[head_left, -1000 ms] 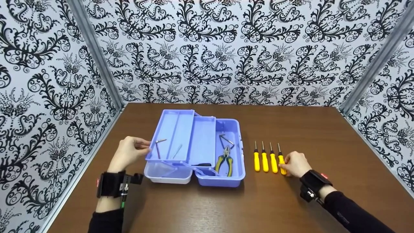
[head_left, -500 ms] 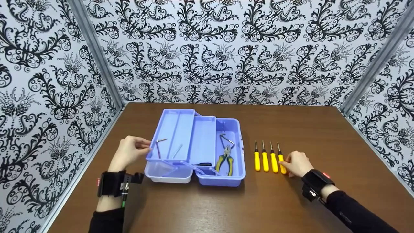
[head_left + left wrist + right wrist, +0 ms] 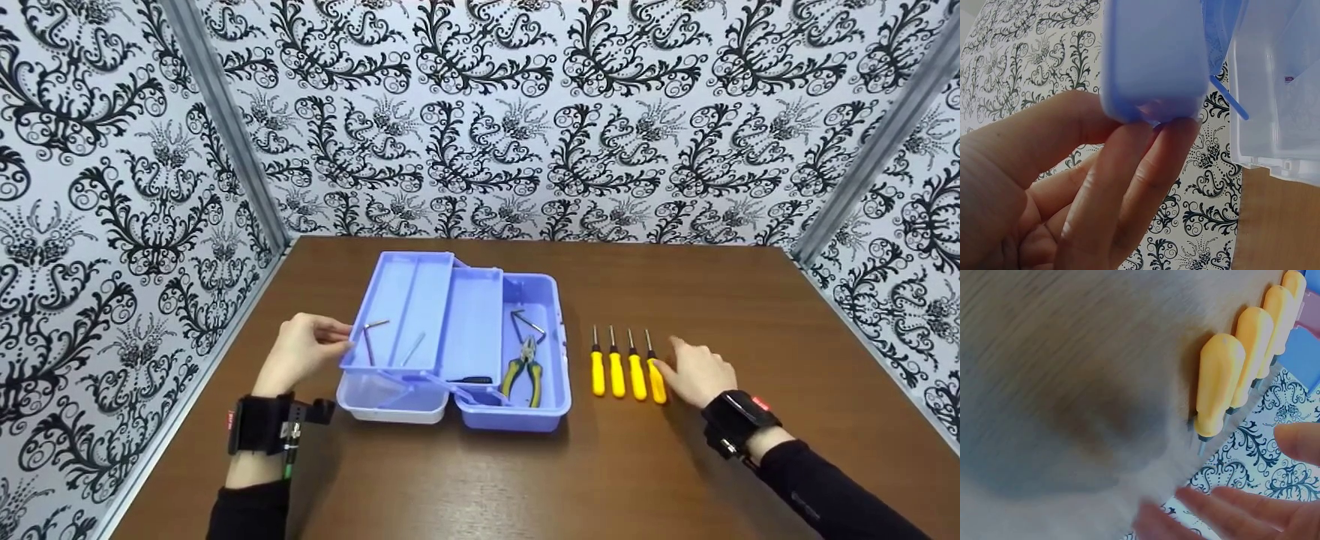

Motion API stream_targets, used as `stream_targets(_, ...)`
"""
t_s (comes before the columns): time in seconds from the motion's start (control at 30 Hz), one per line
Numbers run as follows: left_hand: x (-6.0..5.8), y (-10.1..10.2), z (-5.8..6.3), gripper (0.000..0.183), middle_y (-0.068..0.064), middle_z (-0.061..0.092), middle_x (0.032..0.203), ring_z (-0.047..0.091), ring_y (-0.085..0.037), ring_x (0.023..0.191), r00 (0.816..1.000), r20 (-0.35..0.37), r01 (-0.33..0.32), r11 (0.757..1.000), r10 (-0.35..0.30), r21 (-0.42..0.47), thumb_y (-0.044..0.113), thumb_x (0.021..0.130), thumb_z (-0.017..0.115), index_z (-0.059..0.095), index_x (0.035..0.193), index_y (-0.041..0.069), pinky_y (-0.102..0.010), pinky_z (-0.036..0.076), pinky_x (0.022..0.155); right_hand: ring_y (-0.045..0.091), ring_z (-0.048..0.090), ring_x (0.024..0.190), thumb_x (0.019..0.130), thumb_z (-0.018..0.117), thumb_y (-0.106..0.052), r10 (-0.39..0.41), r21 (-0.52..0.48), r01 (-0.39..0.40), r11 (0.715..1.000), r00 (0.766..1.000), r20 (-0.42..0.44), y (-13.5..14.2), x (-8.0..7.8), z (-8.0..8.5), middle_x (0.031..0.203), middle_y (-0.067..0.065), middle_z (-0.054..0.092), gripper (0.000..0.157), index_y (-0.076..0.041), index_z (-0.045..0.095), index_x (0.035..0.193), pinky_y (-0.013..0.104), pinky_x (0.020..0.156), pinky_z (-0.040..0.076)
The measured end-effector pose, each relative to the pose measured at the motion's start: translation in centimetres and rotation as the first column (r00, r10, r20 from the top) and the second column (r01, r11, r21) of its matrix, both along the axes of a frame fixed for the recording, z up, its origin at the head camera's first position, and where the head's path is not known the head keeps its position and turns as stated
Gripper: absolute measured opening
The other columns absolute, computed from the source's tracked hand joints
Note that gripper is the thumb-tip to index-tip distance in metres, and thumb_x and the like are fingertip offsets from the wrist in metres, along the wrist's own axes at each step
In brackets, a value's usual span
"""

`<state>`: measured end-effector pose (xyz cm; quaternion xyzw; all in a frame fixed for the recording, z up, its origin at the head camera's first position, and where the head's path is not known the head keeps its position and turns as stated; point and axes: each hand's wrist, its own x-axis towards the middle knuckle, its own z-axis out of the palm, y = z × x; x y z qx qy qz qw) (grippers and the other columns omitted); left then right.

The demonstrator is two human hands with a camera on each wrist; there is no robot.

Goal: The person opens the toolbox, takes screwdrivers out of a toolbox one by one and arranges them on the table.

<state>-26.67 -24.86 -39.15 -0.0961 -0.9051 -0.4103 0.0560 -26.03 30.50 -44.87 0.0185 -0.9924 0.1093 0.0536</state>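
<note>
In the head view, my left hand (image 3: pixel 304 349) pinches the left edge of the upper tray (image 3: pixel 396 300) of a lilac cantilever toolbox (image 3: pixel 513 424). The left wrist view shows the fingers (image 3: pixel 1143 180) against the underside of that tray. My right hand (image 3: pixel 701 375) is spread and holds nothing, just right of the rightmost screwdriver (image 3: pixel 657 384). Several yellow-handled screwdrivers lie side by side, shafts pointing away from me. Up close in the right wrist view, the nearest screwdriver handle (image 3: pixel 1220 379) sits apart from the right fingers (image 3: pixel 1230 512).
Inside the toolbox lie yellow-and-black pliers (image 3: pixel 525 371) and a folded hex key (image 3: pixel 529 322). The upper tray bears a small L-shaped key (image 3: pixel 368 341) and a thin metal piece (image 3: pixel 412 349). A patterned wall (image 3: pixel 495 135) bounds the brown table (image 3: pixel 465 487) at the back.
My right hand has let go of the rightmost screwdriver, opened its fingers and moved slightly right. The left hand has stayed at the tray.
</note>
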Motion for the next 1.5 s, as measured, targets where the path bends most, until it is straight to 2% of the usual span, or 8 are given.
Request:
stream_targets(0.1,0.0,0.0,0.0,0.022,-0.021,0.075,0.097,0.075,-0.030,0.087,1.000,0.002,0.000,1.000,0.000,0.001,0.005,0.085,0.072,0.073,0.105,-0.005,-0.033,0.062,0.077,0.062,0.053,0.114,0.097,0.058,-0.036,0.002,0.043,-0.001,0.999,1.000,-0.007,-0.3,0.0,-0.2,0.135,0.038,0.051,0.067,0.009,0.041,0.143,0.069,0.084,0.051)
stream_targets(0.23,-0.1,0.0,0.0,0.022,-0.020,0.076,0.096,0.075,-0.029,0.087,1.000,-0.002,-0.001,1.000,0.001,-0.010,0.005,0.085,0.073,0.074,0.105,-0.004,-0.032,0.062,0.077,0.065,0.027,0.134,0.099,0.053,-0.038,-0.002,0.047,0.003,0.999,1.000,-0.008,-0.5,0.0,-0.5,0.152,0.034,0.032,0.073,0.005,0.026,0.152,0.076,0.105,0.031)
stream_targets(0.37,-0.1,0.0,0.0,0.021,-0.018,0.076,0.095,0.075,-0.029,0.088,1.000,-0.010,0.001,1.000,-0.001,-0.026,0.005,0.085,0.073,0.074,0.104,-0.003,-0.033,0.062,0.078,0.058,0.011,0.145,0.100,0.051,-0.038,0.014,0.003,-0.014,1.000,1.000,-0.012,-0.8,0.0,-0.8,0.160,0.027,0.020,0.076,-0.001,0.016,0.156,0.078,0.112,0.011)
stream_targets(0.5,-0.1,0.0,0.0,0.022,-0.019,0.076,0.096,0.075,-0.030,0.088,1.000,-0.009,0.005,1.000,-0.005,-0.023,0.004,0.084,0.073,0.074,0.105,-0.003,-0.035,0.062,0.079,0.050,0.005,0.149,0.101,0.049,-0.043,0.044,-0.004,-0.044,0.999,0.998,-0.037,-1.6,0.1,-0.8,0.163,0.022,0.016,0.075,-0.004,0.017,0.157,0.077,0.113,0.002)
stream_targets(0.77,0.0,0.0,0.0,0.022,-0.019,0.076,0.096,0.075,-0.030,0.087,1.000,-0.005,0.004,1.000,-0.005,-0.017,0.005,0.084,0.073,0.073,0.104,-0.004,-0.038,0.062,0.080,0.045,0.010,0.151,0.101,0.048,-0.043,0.087,0.042,-0.084,0.996,0.993,-0.081,-3.4,-0.1,-0.4,0.163,0.021,0.021,0.070,-0.008,0.023,0.157,0.076,0.115,0.006)
stream_targets(1.13,0.0,0.0,-0.1,0.022,-0.020,0.076,0.096,0.075,-0.030,0.087,1.000,-0.004,0.007,1.000,-0.007,-0.009,0.005,0.084,0.073,0.073,0.104,-0.004,-0.035,0.062,0.079,0.042,0.019,0.150,0.100,0.051,-0.040,0.171,0.031,-0.169,0.985,0.978,-0.115,-6.9,0.0,0.9,0.161,0.018,0.028,0.067,-0.009,0.028,0.155,0.071,0.118,0.014)
stream_targets(1.37,0.0,-0.1,0.1,0.023,-0.020,0.076,0.096,0.075,-0.030,0.087,1.000,-0.002,0.012,1.000,-0.012,-0.007,0.005,0.084,0.073,0.073,0.106,-0.004,-0.024,0.061,0.072,0.044,0.022,0.149,0.100,0.052,-0.040,0.237,0.012,-0.238,0.971,0.960,-0.148,-9.6,0.1,1.9,0.159,0.018,0.032,0.065,-0.009,0.033,0.154,0.068,0.118,0.018)
stream_targets(1.5,0.1,-0.1,0.2,0.024,-0.021,0.075,0.097,0.075,-0.031,0.086,1.000,0.005,0.023,1.000,-0.023,0.005,0.005,0.084,0.073,0.073,0.107,-0.005,-0.022,0.061,0.071,0.043,0.020,0.150,0.100,0.051,-0.041,0.266,0.010,-0.267,0.964,0.954,-0.135,-11.1,0.0,2.5,0.160,0.016,0.031,0.065,-0.010,0.032,0.154,0.067,0.119,0.017)
